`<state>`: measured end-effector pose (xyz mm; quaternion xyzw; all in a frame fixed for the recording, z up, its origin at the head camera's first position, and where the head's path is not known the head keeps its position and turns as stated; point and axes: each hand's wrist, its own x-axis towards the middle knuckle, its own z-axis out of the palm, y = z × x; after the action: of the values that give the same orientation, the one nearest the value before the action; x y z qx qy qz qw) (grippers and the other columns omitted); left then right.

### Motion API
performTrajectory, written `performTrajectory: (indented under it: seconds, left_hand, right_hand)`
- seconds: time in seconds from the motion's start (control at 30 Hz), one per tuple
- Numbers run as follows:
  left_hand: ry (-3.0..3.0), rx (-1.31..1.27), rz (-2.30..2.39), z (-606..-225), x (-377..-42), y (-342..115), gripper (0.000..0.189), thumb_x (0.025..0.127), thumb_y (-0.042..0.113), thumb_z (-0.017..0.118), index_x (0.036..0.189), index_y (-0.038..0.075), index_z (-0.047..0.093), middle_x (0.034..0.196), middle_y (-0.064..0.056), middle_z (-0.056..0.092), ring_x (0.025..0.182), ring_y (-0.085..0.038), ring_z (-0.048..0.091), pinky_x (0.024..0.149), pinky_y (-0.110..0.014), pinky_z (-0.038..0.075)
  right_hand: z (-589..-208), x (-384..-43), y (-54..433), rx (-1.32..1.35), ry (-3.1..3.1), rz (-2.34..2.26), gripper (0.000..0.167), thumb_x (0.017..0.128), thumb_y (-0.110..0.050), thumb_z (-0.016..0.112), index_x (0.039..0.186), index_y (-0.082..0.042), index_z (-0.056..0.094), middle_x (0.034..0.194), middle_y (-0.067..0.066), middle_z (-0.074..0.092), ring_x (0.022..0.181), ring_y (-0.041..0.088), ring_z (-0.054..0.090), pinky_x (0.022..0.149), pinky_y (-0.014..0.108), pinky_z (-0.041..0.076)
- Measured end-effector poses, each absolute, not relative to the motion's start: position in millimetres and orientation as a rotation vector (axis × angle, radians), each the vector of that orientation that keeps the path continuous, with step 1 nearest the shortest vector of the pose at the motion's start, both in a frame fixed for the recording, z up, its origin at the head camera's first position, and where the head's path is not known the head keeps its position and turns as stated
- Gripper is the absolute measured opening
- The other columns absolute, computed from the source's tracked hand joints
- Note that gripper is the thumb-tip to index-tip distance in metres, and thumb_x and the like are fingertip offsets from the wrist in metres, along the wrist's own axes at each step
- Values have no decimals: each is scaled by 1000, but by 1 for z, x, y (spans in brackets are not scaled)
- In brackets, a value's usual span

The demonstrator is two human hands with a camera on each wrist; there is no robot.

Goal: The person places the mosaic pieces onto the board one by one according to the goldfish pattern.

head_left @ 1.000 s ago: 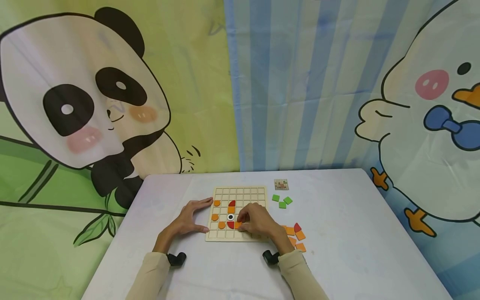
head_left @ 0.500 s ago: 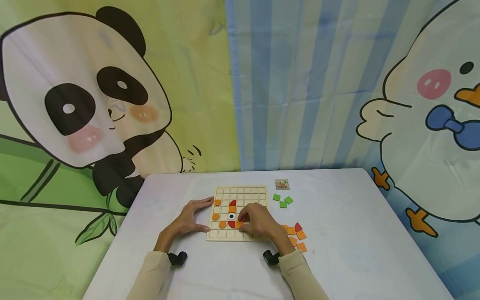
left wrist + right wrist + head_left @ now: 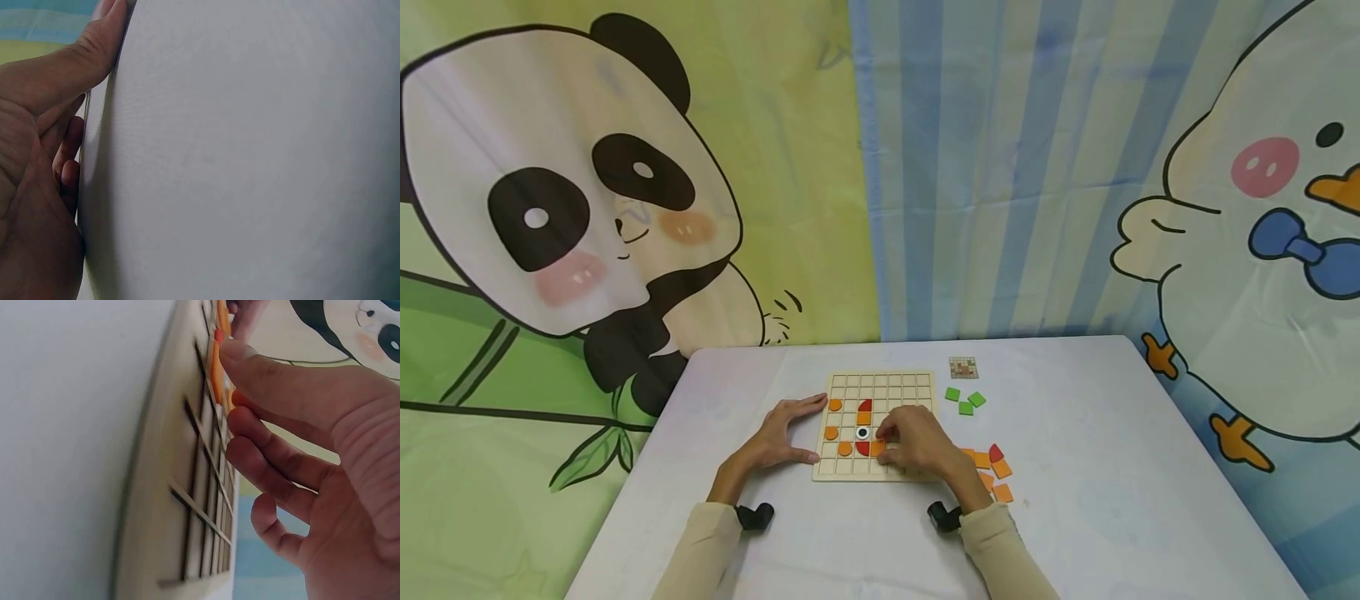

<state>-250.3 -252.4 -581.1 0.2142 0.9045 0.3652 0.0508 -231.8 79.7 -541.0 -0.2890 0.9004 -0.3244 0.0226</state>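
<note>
A pale wooden grid board (image 3: 917,382) lies on the table with coloured tiles in its cells. My left hand (image 3: 777,435) rests at its left edge, thumb and fingers spread apart and touching the rim. Over the board's right half, my right hand (image 3: 917,442) pinches an orange square tile (image 3: 877,448) between thumb and fingertips, low in a cell. That tile sits right of a red quarter-circle tile (image 3: 862,448). Above the red one is a white round tile with a black dot (image 3: 862,433). In the right wrist view, the thumb (image 3: 250,362) overlaps the orange pieces.
Right of the board lie several loose orange tiles (image 3: 1002,469) and a red tile (image 3: 996,452), partly behind the right wrist. Farther back are green square tiles (image 3: 966,408) and a small pattern card (image 3: 963,367). Orange discs (image 3: 835,405) occupy the board's left columns.
</note>
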Motion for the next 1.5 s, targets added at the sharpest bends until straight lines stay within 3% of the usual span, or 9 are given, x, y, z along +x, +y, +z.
performTrajectory:
  seconds: [0.17,0.53,0.83,1.13,1.5]
  left_hand:
    - [2758,650,1111,-580,-250,-252,108,69,36,104,162,15,54,175,-6,45,151,-41,44,122,-73,26]
    - [2761,653,1111,-579,-249,-251,108,69,36,105,162,14,54,174,-7,45,150,-41,45,120,-71,26]
    - [2741,617,1112,-579,-249,-251,108,69,34,105,163,15,53,176,-6,43,153,-42,42,123,-73,24]
    - [2750,629,1106,-581,-249,-252,108,70,36,104,163,15,53,175,-6,44,153,-42,42,123,-74,24]
    - [2752,640,1123,-580,-249,-251,108,70,35,104,163,14,53,175,-7,44,153,-42,42,123,-73,24]
  right_hand:
    - [-530,-232,98,-855,2783,-1062,28,83,-17,96,106,-8,86,102,4,83,92,22,74,84,36,59]
    - [-524,-239,154,-685,2806,-1058,29,79,-15,99,103,-7,85,99,4,80,91,24,70,83,34,57]
    - [-523,-238,188,-555,2813,-967,28,74,-10,101,97,-9,86,94,-1,81,87,16,67,84,40,58]
    - [-531,-233,206,-585,2742,-900,35,65,-16,107,87,-14,80,84,-3,72,79,15,61,75,33,52]
    - [-535,-232,207,-681,2763,-889,23,74,-8,100,86,-13,81,79,-4,74,72,8,59,69,26,51]
